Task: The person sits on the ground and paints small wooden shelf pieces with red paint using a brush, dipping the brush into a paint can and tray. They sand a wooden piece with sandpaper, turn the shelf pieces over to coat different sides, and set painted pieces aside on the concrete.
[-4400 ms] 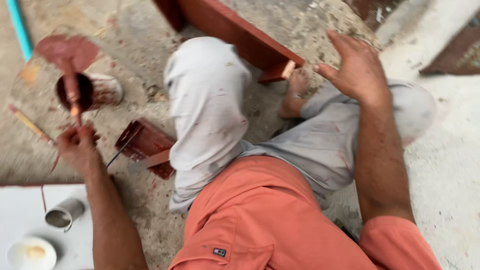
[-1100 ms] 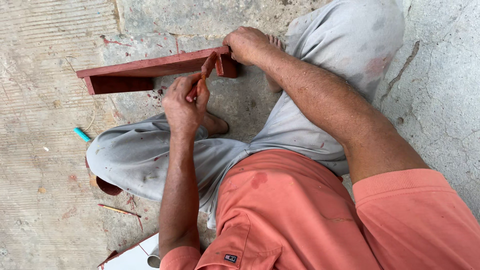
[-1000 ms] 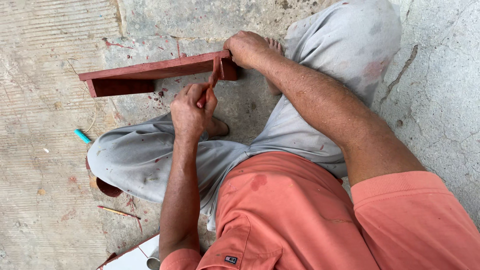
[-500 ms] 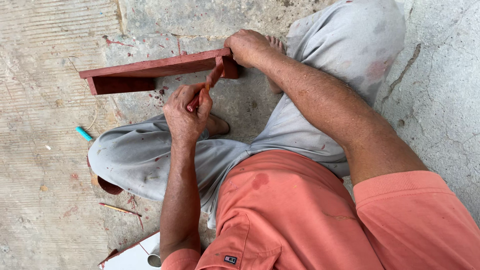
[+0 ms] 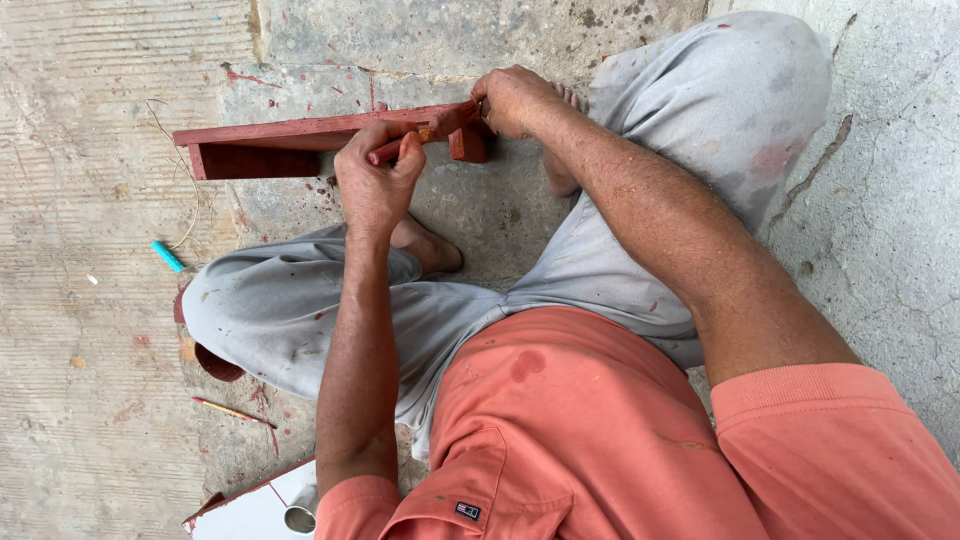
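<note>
Left hand [image 5: 378, 180] is closed in a fist round a paint-coated brush [image 5: 425, 136], bristle end up against the red wooden piece [image 5: 300, 140]. Right hand [image 5: 512, 98] is curled over the far end of that piece, fingers wrapped on it, pinning it to the concrete floor [image 5: 100, 100]. The piece lies on the floor just beyond the crossed legs, long and angled, with a short block hanging below its right end.

It looks stiff and fairly light, solid timber that won't flex, but the red coat looks wet in places, so likely slick and easy to smudge. Safest hold, I'd judge, is right at the end where the right hand sits. The brush is thin and light; a grip low on the handle suits it.

Off to the left: a turquoise stick [image 5: 167, 256], a thin wooden stick [image 5: 230, 411], and a white board [image 5: 255, 510] with a small metal cup [image 5: 299, 519] by the left elbow.
</note>
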